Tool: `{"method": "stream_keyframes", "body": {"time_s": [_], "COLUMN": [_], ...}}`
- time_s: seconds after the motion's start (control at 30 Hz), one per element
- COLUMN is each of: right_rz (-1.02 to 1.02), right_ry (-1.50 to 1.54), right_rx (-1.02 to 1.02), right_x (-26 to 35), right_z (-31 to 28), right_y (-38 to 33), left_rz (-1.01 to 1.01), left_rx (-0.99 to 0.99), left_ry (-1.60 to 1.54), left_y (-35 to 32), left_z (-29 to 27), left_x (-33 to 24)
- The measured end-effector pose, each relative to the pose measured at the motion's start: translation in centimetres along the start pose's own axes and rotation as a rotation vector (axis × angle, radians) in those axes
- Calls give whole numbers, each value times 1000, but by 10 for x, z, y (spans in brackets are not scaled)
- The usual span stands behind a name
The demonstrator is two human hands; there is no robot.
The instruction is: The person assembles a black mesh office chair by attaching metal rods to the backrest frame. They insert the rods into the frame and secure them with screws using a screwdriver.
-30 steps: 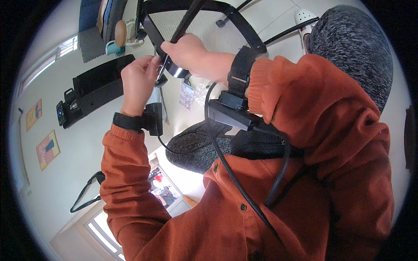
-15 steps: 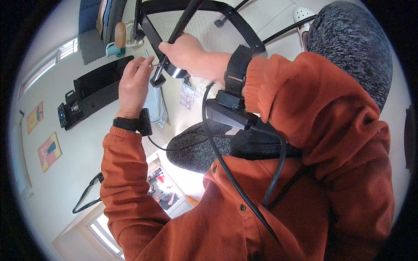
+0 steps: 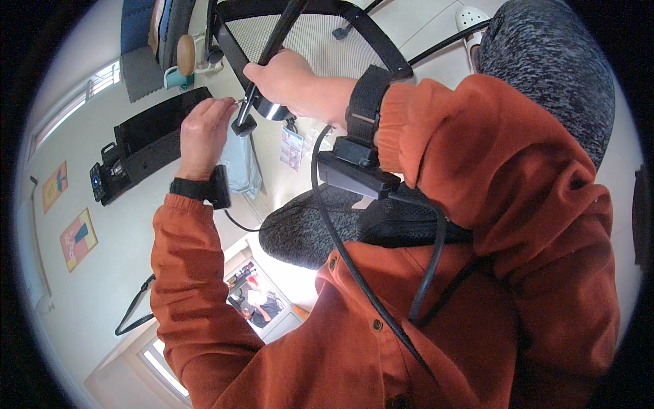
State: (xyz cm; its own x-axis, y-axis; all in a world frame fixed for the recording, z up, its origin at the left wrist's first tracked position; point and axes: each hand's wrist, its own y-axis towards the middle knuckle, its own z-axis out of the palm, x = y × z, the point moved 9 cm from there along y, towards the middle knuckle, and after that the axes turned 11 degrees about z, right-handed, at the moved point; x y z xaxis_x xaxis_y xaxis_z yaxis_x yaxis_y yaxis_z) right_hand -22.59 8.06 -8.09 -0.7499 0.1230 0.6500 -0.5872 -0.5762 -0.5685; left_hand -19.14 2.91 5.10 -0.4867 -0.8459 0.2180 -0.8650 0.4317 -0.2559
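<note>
My right hand (image 3: 289, 78) is wrapped round a black bar (image 3: 278, 37) of a chair, near its lower end. The bar ends in a dark block-like foot (image 3: 243, 126). My left hand (image 3: 203, 136) is closed, its thumb and fingertips pinching a thin metal rod (image 3: 239, 101) whose far end meets the bar just above that foot. The rod is small and mostly covered by the fingers. Behind the right hand is the chair's pale mesh panel (image 3: 300, 34) in a black frame.
A black cable (image 3: 327, 215) hangs across my front, near my bent knee (image 3: 300, 228). On the left are a black monitor (image 3: 160, 123), a remote control (image 3: 96, 178) and a teal mug (image 3: 178, 78). A pale plastic bag (image 3: 242, 167) and a printed sheet (image 3: 291, 148) lie beyond my knee.
My left hand has shifted slightly left and down, its fingers folding from spread to a tight pinch. My right hand stays on the bar, which has moved slightly left.
</note>
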Motion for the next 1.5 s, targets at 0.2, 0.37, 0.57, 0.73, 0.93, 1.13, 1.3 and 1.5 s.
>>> {"method": "stream_keyframes", "body": {"time_s": [0.2, 0.37, 0.57, 0.73, 0.93, 1.13, 1.3, 1.5], "right_rz": [8, -11, -80, -58, -15, -28, 4, -39], "right_ry": [11, 2, -65, -31, -104, -108, -140, -186], "right_rx": [13, 23, -8, 2, -7, 11, 18, -9], "right_x": [-2, -3, 2, 1, -2, 0, 1, 4], "right_z": [1, 2, 1, 1, -2, -2, -4, -4], "right_y": [-1, 2, 3, 2, 6, 1, 1, 0], "left_rz": [-861, -989, -670, -109, -15, -588, -979, -623], "left_rx": [-12, -20, -70, -34, 9, -5, -83, -116], "left_ry": [-1080, -1659, -695, -53, 89, -410, -1275, -474], "left_y": [-40, -32, -19, 4, 9, -3, -21, -14], "left_z": [54, 65, 20, -9, -7, 20, 66, 23], "left_x": [18, -1, 2, -34, -34, 21, 39, 28]}}
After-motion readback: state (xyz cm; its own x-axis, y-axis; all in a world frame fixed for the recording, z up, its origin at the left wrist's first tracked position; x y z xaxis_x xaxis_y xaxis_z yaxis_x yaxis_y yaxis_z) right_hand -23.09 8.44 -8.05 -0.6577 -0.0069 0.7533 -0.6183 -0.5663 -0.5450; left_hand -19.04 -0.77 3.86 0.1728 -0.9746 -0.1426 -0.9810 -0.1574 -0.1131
